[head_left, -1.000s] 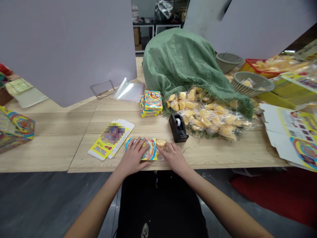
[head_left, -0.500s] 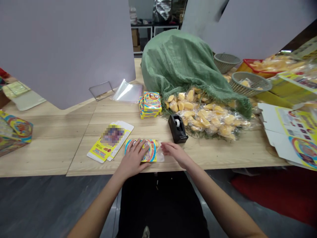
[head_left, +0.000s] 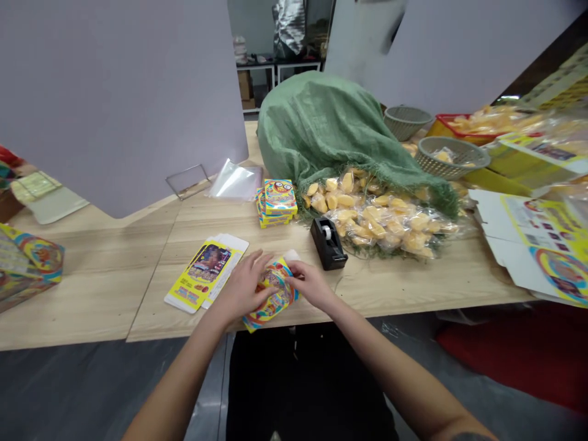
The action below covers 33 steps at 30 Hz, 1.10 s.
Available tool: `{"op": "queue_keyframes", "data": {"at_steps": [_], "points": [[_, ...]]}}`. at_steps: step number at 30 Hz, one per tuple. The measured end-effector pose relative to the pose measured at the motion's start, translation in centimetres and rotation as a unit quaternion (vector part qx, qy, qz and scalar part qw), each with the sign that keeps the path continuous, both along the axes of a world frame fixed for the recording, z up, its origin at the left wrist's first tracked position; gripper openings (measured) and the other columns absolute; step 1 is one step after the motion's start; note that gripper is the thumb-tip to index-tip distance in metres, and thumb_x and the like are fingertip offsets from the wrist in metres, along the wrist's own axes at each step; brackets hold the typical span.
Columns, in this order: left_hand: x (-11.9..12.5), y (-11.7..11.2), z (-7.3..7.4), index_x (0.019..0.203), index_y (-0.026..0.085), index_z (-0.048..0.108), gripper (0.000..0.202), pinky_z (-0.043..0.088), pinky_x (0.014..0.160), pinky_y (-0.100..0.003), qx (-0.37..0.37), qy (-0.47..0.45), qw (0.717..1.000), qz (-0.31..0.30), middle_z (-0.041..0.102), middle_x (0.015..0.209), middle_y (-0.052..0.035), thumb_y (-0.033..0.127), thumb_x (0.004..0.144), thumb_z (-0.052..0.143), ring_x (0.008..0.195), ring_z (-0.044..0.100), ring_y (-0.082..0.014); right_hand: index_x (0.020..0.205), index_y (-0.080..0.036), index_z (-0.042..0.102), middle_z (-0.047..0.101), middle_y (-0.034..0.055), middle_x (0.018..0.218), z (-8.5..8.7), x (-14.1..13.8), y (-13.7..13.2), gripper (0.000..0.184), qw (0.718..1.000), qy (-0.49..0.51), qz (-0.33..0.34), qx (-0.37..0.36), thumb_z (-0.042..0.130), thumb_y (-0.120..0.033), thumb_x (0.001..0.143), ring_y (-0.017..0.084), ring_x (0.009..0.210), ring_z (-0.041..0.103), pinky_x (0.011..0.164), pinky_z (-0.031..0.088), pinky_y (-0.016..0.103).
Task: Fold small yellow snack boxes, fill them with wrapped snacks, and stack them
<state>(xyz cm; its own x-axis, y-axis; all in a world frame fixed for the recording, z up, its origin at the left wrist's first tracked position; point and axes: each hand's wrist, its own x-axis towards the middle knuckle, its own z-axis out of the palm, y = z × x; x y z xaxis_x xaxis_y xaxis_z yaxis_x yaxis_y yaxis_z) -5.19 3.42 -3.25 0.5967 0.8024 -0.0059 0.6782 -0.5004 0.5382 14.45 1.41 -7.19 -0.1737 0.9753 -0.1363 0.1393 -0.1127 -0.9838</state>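
Both of my hands grip a small colourful box (head_left: pixel 271 299) at the near edge of the wooden table (head_left: pixel 413 283). It is tilted, one end raised off the table. My left hand (head_left: pixel 243 286) wraps its left side from above. My right hand (head_left: pixel 309 283) pinches its upper right end, where a white flap shows. Left of my hands lie flat yellow box blanks (head_left: pixel 204 271). A black tape dispenser (head_left: pixel 327 242) stands just right of my hands.
A stack of finished boxes (head_left: pixel 276 202) sits behind. A green sack (head_left: pixel 331 131) spills bagged yellow pieces (head_left: pixel 381 215). Grey baskets (head_left: pixel 452 156), a red tray and printed sheets (head_left: pixel 539 236) fill the right. A clear bag (head_left: pixel 235 180) and grey panels stand behind.
The box lay flat under my left hand with my right hand at its open end. Now both hands have lifted and tilted it, and the camera has tipped down slightly.
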Motion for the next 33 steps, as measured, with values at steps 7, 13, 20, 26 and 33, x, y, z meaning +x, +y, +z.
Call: {"op": "queue_keyframes", "data": {"at_steps": [7, 13, 20, 26, 33], "points": [[2.9, -1.0, 0.9, 0.142, 0.026, 0.023, 0.063, 0.047, 0.098, -0.036, -0.108, -0.291, 0.948, 0.064, 0.041, 0.141, -0.0102, 0.032, 0.088, 0.055, 0.121, 0.051, -0.0234, 0.119, -0.025, 0.057, 0.064, 0.0076, 0.118, 6.4, 5.3, -2.3, 0.031, 0.951, 0.039, -0.242, 0.187, 0.057, -0.029, 0.087, 0.021, 0.114, 0.057, 0.100, 0.043, 0.040], [4.5, -2.7, -1.0, 0.126, 0.023, 0.042, 0.035, 0.045, 0.097, -0.036, -0.019, -0.301, 0.944, 0.138, 0.051, 0.124, -0.0090, 0.037, 0.094, 0.044, 0.114, 0.052, -0.0214, 0.119, -0.021, 0.059, 0.065, 0.0102, 0.119, 4.7, 5.7, -2.7, 0.040, 0.956, 0.271, -0.027, -0.111, 0.055, -0.042, 0.085, 0.024, 0.105, 0.062, 0.090, 0.050, 0.042], [5.2, -2.9, -0.2, 0.111, 0.023, 0.051, 0.020, 0.045, 0.091, -0.034, 0.038, -0.266, 0.950, 0.158, 0.057, 0.106, -0.0058, 0.032, 0.095, 0.043, 0.103, 0.055, -0.0189, 0.124, -0.022, 0.058, 0.064, 0.0087, 0.120, 5.2, 5.7, -2.5, 0.043, 0.956, 0.260, 0.012, -0.132, 0.053, -0.034, 0.082, 0.023, 0.104, 0.062, 0.089, 0.050, 0.039], [5.5, -3.4, 0.1, 0.119, 0.024, 0.045, 0.025, 0.045, 0.092, -0.034, 0.008, -0.280, 0.949, 0.146, 0.056, 0.114, -0.0070, 0.031, 0.095, 0.044, 0.108, 0.055, -0.0195, 0.125, -0.025, 0.060, 0.064, 0.0070, 0.121, 4.9, 6.0, -2.5, 0.044, 0.976, 0.193, -0.001, -0.099, 0.058, -0.030, 0.081, 0.023, 0.107, 0.061, 0.094, 0.047, 0.042], [5.9, -4.1, -0.1, 0.121, 0.025, 0.027, 0.036, 0.050, 0.075, -0.030, -0.132, -0.373, 0.900, 0.184, 0.056, 0.094, -0.0025, 0.033, 0.093, 0.048, 0.086, 0.061, -0.0154, 0.119, -0.028, 0.065, 0.051, 0.0046, 0.140, 6.3, 7.9, -2.6, 0.035, 0.988, 0.058, 0.131, 0.066, 0.049, -0.041, 0.092, 0.024, 0.130, 0.044, 0.109, 0.034, 0.044]]}}
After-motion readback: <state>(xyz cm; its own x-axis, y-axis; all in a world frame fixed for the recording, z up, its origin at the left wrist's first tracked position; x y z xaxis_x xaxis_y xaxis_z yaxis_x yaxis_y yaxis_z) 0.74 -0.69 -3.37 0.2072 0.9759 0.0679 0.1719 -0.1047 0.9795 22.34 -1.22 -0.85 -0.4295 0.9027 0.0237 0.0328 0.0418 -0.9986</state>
